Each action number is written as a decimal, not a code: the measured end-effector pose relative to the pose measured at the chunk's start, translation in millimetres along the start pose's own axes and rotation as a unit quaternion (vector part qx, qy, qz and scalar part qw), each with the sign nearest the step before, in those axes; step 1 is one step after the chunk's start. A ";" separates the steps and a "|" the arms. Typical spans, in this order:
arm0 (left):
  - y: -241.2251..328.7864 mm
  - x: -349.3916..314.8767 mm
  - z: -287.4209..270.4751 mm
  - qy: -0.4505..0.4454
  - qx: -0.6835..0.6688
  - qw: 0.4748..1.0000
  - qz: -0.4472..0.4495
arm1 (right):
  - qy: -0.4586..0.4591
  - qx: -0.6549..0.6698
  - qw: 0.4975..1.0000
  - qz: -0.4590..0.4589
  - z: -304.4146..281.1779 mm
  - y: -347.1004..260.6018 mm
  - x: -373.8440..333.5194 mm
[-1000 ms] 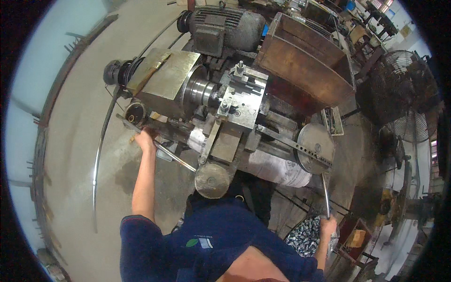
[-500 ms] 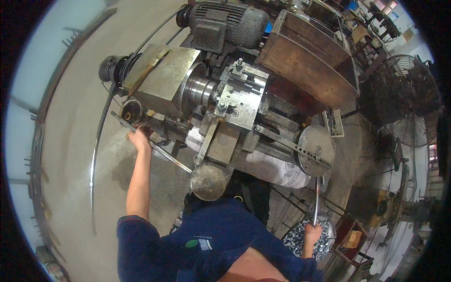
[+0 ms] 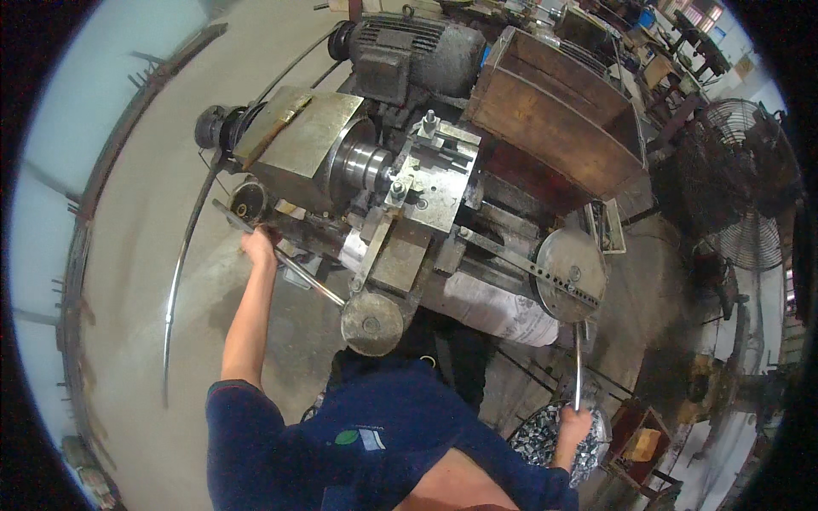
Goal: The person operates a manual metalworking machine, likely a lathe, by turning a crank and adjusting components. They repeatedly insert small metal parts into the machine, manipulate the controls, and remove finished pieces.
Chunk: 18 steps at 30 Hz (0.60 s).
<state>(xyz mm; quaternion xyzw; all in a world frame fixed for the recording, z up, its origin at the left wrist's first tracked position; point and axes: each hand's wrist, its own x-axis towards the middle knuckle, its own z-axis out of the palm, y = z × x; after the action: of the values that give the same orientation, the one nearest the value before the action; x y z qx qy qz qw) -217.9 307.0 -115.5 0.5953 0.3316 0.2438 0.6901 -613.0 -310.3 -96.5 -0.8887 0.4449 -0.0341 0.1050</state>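
Note:
A small metal lathe stands in front of me, its chuck [image 3: 365, 166] beside the shiny tool block [image 3: 432, 183]. My left hand [image 3: 258, 245] is wrapped round a long metal lever [image 3: 313, 285], which runs down to a round disc [image 3: 372, 324] at the near side of the slide. Lower right, my right hand [image 3: 575, 421] grips a straight metal rod handle [image 3: 579, 366]. That rod reaches up to a larger round disc [image 3: 569, 274] at the lathe's right end. Any workpiece in the chuck is too small to make out.
Behind the lathe sit a motor [image 3: 417, 55] and a wooden box [image 3: 554, 119]. A wooden-handled tool [image 3: 273, 129] lies on the headstock cover [image 3: 319, 119]. Small metal pieces fill a container [image 3: 532, 439] by my right hand. A large fan [image 3: 737, 187] stands at right.
The whole view has shifted slightly. Both hands keep their grips; the rod in my right hand leans a little differently, its hand slightly farther right. The left lever looks much the same.

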 end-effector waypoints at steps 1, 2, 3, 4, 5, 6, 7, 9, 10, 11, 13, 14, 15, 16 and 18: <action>0.5 -1.7 1.8 0.002 -0.009 1.000 0.005 | 0.018 -0.072 0.997 -0.001 5.8 17.0 17.5; 1.4 -2.9 -0.2 0.008 -0.019 1.000 0.010 | -0.006 -0.069 0.998 -0.010 -5.0 12.2 35.9; 2.7 -3.6 -3.2 0.015 -0.028 0.999 0.015 | -0.024 -0.071 0.996 -0.045 -19.9 7.2 54.5; 2.1 -6.2 3.8 0.010 -0.020 1.000 0.014 | 0.000 -0.179 0.981 -0.069 -15.0 31.6 80.9; 3.2 -9.7 10.0 0.006 -0.010 1.000 0.015 | 0.043 -0.206 0.974 -0.086 -9.8 48.0 107.7; 4.6 -11.7 11.0 0.005 0.001 1.000 0.016 | 0.047 -0.230 0.969 -0.081 -12.3 46.5 131.0; 0.3 -12.7 17.9 -0.016 0.003 1.000 -0.003 | 0.098 -0.258 0.958 -0.075 -6.9 67.7 160.0; -2.6 -13.8 13.9 -0.040 0.013 0.999 -0.029 | 0.114 -0.245 0.961 -0.051 -11.7 49.1 191.6; 1.6 -10.7 -3.1 -0.086 0.003 0.995 -0.052 | 0.129 -0.223 0.966 -0.024 -14.0 5.0 189.8; 4.8 -5.2 -12.1 -0.146 -0.011 0.986 -0.078 | 0.136 -0.205 0.968 -0.042 -13.0 -8.0 178.7; 24.1 -19.1 -18.4 -0.175 -0.047 0.975 -0.132 | 0.151 -0.171 0.970 -0.082 -12.1 -23.4 160.1; 12.3 -4.5 -38.2 -0.159 -0.045 0.980 -0.112 | 0.192 -0.113 0.966 -0.134 -6.9 -32.0 142.0; -6.4 16.4 -61.3 -0.142 -0.042 0.985 -0.092 | 0.230 -0.055 0.954 -0.186 0.5 -40.7 121.8; -21.9 23.8 -70.7 -0.173 0.122 0.977 -0.042 | 0.227 -0.005 0.959 -0.170 4.8 -48.1 104.0; -48.5 35.0 -84.3 -0.221 0.433 0.871 0.067 | 0.158 0.084 0.968 -0.176 24.4 -39.5 74.2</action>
<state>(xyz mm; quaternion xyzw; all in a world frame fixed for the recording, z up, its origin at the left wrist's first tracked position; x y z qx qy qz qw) -260.6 379.9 -175.0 0.8936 0.2022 -0.0166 0.4004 -533.6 -342.7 -114.2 -0.9244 0.2881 -0.2292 0.0997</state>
